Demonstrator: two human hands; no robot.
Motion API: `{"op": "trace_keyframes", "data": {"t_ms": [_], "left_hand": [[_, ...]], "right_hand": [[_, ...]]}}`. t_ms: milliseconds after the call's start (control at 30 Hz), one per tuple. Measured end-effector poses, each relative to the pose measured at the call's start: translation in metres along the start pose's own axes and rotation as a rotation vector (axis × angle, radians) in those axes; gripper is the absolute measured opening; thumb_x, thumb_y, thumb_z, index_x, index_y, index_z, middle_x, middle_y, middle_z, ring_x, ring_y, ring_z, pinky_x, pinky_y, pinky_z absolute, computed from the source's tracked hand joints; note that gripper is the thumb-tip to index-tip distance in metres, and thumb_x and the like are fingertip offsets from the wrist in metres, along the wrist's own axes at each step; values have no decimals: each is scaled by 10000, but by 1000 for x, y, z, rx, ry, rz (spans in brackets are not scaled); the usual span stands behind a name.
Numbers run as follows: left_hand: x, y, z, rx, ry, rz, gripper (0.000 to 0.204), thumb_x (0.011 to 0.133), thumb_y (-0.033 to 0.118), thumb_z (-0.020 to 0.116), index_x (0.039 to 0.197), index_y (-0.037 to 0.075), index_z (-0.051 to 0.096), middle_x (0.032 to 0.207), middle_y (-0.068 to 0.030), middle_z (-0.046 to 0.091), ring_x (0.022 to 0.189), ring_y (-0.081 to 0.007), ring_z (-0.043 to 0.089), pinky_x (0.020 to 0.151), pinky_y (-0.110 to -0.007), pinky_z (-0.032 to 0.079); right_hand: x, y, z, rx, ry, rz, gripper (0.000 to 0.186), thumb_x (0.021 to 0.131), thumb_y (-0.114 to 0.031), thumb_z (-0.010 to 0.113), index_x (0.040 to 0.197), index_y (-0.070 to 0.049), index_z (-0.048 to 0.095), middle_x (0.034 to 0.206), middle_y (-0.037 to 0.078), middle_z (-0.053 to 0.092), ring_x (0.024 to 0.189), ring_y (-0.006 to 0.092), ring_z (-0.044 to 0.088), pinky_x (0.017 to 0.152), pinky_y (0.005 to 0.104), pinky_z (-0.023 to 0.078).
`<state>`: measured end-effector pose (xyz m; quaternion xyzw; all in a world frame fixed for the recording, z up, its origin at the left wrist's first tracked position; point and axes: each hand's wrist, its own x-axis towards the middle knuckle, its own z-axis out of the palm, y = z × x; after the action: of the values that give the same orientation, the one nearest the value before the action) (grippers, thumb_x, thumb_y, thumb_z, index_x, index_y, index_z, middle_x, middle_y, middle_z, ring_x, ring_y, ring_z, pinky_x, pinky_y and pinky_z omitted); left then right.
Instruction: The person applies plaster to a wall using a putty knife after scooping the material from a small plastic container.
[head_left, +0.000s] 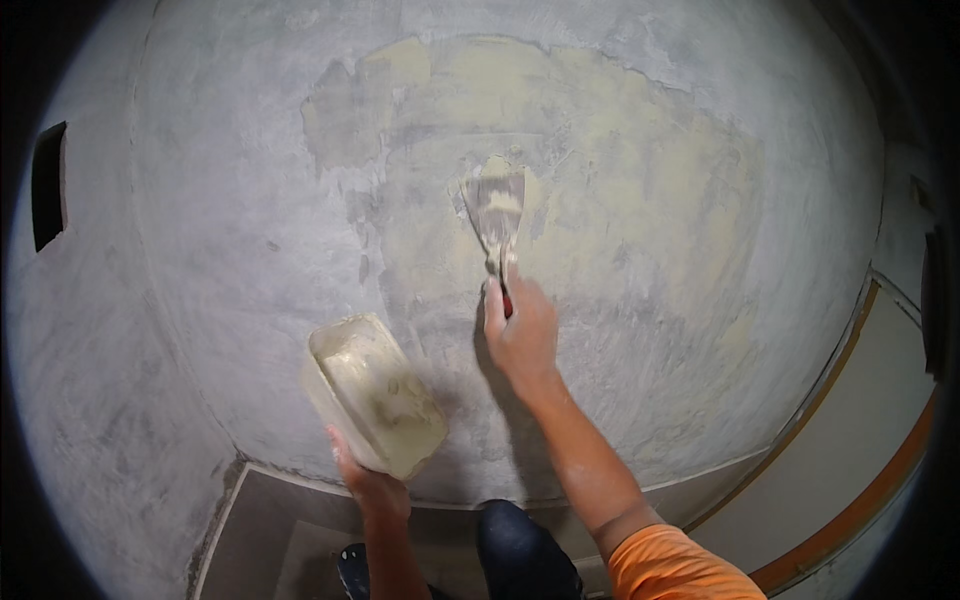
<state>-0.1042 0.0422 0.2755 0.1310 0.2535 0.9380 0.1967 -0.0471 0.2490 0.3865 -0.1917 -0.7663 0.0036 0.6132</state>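
Observation:
My right hand is closed round the red handle of a putty knife. Its broad blade lies against the wall, on a pale yellow patch of putty, and carries some putty itself. My left hand grips the lower end of a rectangular off-white mud pan, its fingers partly hidden beneath it. The pan is tilted, with its hollow toward me and wet-looking putty smeared inside. It is held to the lower left of the knife.
Grey plastered wall fills most of the view. A dark rectangular opening is at far left. On the right stands a panel with an orange-brown edge. My dark-clad knees show at the bottom, above a grey floor.

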Motion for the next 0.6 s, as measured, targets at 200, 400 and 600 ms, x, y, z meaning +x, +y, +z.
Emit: {"op": "trace_keyframes", "data": {"t_ms": [200,400,600], "left_hand": [[5,-3,-7,3,27,4,689,1080,557,358,1589,101,269,1544,-124,411,1394,-300,458,1094,-467,437],[0,3,-3,64,-22,30,736,1084,565,333,1600,49,235,1580,-149,365,1431,-306,401,1175,-453,342],[1,-1,3,5,-15,10,644,1103,521,310,1552,59,331,1523,-125,421,1360,-265,481,1087,-428,438]], "right_hand": [[-87,0,3,100,-37,64,337,943,-173,672,1238,-10,659,870,210,661,720,399,660,637,467,526],[-8,-22,-28,260,149,51,324,927,-137,689,1208,24,662,833,207,686,736,393,673,654,431,535],[44,-48,-18,102,61,33,360,937,-149,641,1249,30,621,807,220,674,697,413,655,620,495,508]]}}
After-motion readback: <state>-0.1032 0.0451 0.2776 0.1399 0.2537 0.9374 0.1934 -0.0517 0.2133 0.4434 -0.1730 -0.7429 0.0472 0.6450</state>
